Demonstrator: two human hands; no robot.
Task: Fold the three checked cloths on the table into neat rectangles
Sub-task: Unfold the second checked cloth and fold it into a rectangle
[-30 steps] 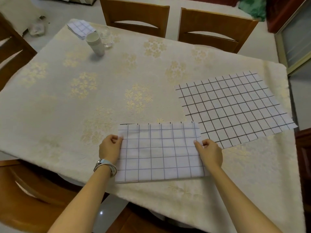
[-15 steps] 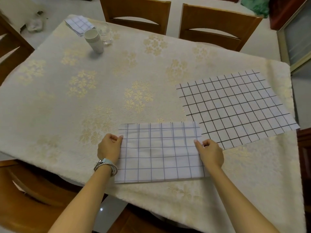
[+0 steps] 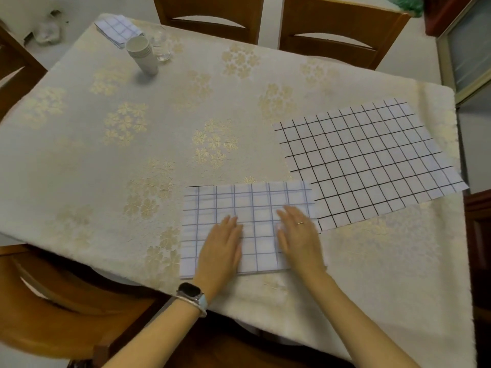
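Head view, looking down over a table under a cream tablecloth [image 3: 132, 160] patterned with gold flower clusters.

At the near edge, straight ahead: a folded lilac-checked cloth [image 3: 239, 200], lying as a flat rectangle with its layers stacked, long side running left to right. Pressed on top of it, the left hand [image 3: 221, 248], palm down, fingers straight and close together, gripping nothing. Just beside it, on the right half of the same cloth, the right hand [image 3: 299, 235], likewise flat and palm down with fingers extended, nothing clamped. Between the two hands, a bare strip of checked fabric. On the left wrist, a dark-faced watch [image 3: 190, 292] with a pale strap; on a right finger, a thin ring [image 3: 300, 223].

To the right, a black-checked cloth [image 3: 372, 160], spread open in a single layer, its left edge touching or just under the folded cloth's right edge; hard to say which.

At the far left corner, a small folded checked cloth [image 3: 114, 27], well apart from the other two. Near it, a stack of white paper cups [image 3: 142, 55], and just behind, a clear glass [image 3: 160, 46].

Beyond the far edge, two wooden chairs [image 3: 340, 35].
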